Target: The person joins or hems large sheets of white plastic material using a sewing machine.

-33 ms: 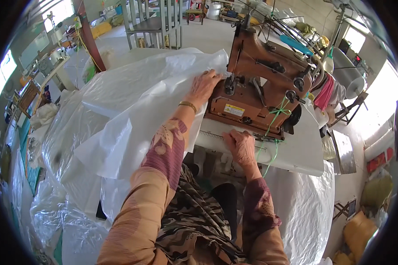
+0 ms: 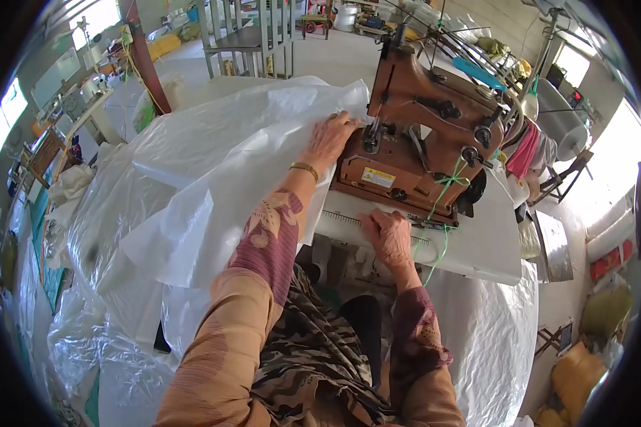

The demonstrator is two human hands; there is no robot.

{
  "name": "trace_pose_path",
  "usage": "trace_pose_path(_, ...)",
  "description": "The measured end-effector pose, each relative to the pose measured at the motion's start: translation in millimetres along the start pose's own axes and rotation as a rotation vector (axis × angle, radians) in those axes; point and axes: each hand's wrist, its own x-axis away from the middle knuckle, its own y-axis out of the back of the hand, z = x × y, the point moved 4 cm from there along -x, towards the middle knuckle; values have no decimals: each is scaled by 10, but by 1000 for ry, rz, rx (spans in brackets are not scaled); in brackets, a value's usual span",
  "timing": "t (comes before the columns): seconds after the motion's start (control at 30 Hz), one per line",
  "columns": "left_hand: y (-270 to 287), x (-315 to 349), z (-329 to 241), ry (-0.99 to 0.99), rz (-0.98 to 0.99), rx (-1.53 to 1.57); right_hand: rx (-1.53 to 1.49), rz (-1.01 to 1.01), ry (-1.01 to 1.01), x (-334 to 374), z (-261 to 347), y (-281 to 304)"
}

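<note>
A brown sewing machine (image 2: 417, 142) stands on a white worktable (image 2: 488, 249). White, partly see-through plastic sheeting (image 2: 214, 156) spreads left from its needle end. My left hand (image 2: 327, 139) lies flat on this sheeting with its fingers stretched toward the presser foot (image 2: 371, 136). Whatever lies under those fingertips is hidden. By the table's near edge, my right hand (image 2: 388, 233) rests with curled fingers beside a printed ruler scale (image 2: 342, 217). Nothing shows in its grasp. Green string (image 2: 449, 181) is tied around the machine's right side and dangles past the table edge.
More clear plastic (image 2: 114, 285) drapes down at the left, and white sheeting (image 2: 495, 334) hangs below the table at the right. A grey metal-framed chair (image 2: 249, 39) stands behind. A reddish post (image 2: 146, 60) rises at the back left. Yellow sacks (image 2: 577, 381) lie at the lower right.
</note>
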Motion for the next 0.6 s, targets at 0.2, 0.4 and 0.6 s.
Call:
trace_pose_path(0.2,43,98,273,98,-4,-48,5,31,-48,-9,-25,-19)
trace_pose_path(0.4,425,424,368,87,185,-15,-5,18,-60,1,-38,-15)
trace_pose_path(0.6,1158,976,326,54,230,86,-16,-8,-35,2,-22,8)
